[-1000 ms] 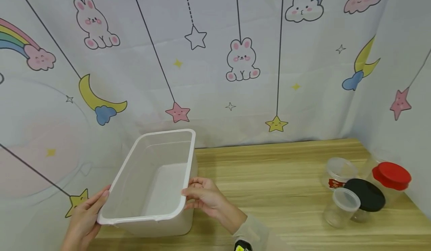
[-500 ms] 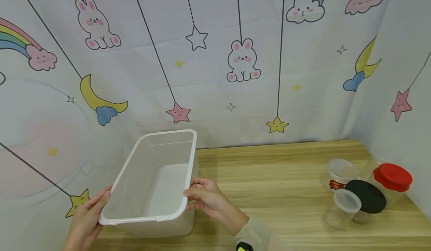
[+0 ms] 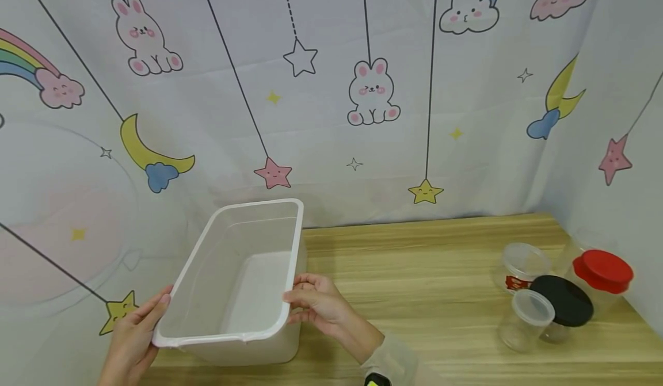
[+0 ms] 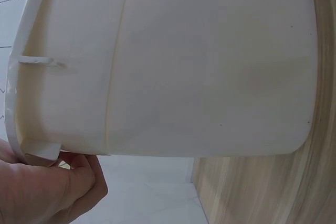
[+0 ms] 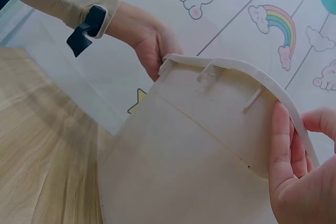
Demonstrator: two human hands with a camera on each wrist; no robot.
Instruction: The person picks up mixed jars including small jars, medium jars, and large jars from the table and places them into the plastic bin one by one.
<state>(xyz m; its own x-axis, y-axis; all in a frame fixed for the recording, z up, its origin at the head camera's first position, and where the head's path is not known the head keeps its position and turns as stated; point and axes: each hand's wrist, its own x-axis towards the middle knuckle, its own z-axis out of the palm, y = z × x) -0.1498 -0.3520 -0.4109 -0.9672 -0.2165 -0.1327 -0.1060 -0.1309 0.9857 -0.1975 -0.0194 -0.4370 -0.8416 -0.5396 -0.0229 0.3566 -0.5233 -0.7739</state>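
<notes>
A deep white plastic bin [image 3: 259, 294] with rounded corners and a flat rim stands at the left of the table, nothing inside it. My left hand [image 3: 132, 334] grips the rim at its near left corner. On the near right side my right hand [image 3: 321, 305] pinches the rim, thumb on top and fingers under it. In the left wrist view the bin's outer wall [image 4: 210, 66] fills most of the picture, and the left fingers curl under the rim. The right wrist view shows the rim's underside with small ribs [image 5: 207, 72], both hands at it.
On the right of the wooden table [image 3: 404, 271] stand several clear plastic jars: one with a red lid [image 3: 603, 270], one with a black lid [image 3: 561, 301], a small one with a clear lid [image 3: 525, 323] and a wide one [image 3: 523, 262]. A printed curtain [image 3: 321, 115] hangs behind.
Hardly anything differs. The bin and both hands appear a few pixels further right than one second ago; the grip on the rim is the same.
</notes>
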